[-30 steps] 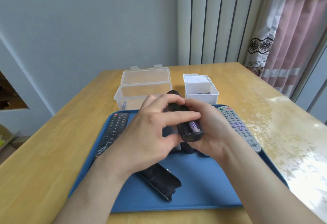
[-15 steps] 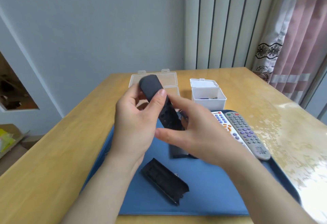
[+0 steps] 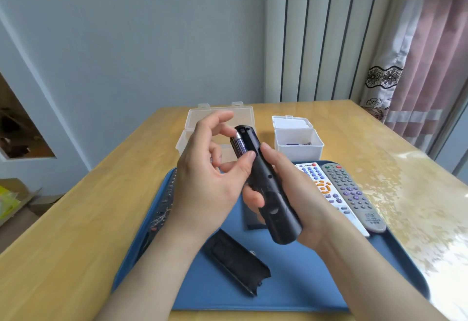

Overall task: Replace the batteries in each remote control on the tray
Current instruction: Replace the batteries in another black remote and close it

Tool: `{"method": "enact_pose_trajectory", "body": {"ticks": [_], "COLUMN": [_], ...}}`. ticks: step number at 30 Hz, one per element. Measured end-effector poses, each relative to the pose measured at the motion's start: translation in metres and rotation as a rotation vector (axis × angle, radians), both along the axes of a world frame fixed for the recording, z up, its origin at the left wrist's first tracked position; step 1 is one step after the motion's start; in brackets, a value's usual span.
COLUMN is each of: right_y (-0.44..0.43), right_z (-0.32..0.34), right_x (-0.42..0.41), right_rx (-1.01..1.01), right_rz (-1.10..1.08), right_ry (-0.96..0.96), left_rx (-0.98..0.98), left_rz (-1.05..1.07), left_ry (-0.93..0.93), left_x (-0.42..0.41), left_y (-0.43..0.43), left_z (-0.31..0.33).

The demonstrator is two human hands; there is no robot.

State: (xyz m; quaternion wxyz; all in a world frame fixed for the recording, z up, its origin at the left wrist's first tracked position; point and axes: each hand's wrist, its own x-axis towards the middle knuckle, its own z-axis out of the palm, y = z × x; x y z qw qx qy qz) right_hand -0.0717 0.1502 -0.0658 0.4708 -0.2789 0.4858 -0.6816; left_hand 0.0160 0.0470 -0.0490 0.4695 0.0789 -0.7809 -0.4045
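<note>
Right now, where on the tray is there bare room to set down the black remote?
Bare patch: front centre of the blue tray, just right of the loose black cover. The table left of the tray is also bare. Crowded: the tray's far half, with the white remote, the grey remote and a dark remote at the left edge.

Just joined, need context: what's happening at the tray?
A person is mid battery swap. The right hand holds a black remote with its compartment open, and the left hand pinches the battery seated there. The battery cover lies loose on the blue tray; a white remote and a grey remote wait on the tray's right side.
</note>
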Motion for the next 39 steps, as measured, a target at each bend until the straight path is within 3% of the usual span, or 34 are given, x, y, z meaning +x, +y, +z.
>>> {"method": "enact_pose_trajectory", "body": {"ticks": [8,15,20,25,39], "right_y": [-0.001,0.000,0.001,-0.002,-0.004], "right_z": [-0.001,0.000,0.001,-0.002,0.000], "right_x": [-0.001,0.001,0.003,0.004,0.013], "right_rx": [-0.010,0.033,0.064,0.077,0.118], "right_rz": [0.010,-0.048,-0.127,-0.153,-0.136], "right_ry": [0.007,0.124,0.218,0.360,0.434], "left_rx": [-0.190,-0.474,-0.545,-0.423,0.056], "left_rz": [0.094,0.280,0.309,0.274,-0.021], "left_ry": [-0.012,-0.068,-0.067,-0.043,0.017], "left_x": [0.002,0.001,0.000,-0.002,-0.005], "left_y": [-0.003,-0.009,-0.007,-0.010,-0.030], "left_z": [0.001,-0.003,-0.001,-0.003,-0.009]}}
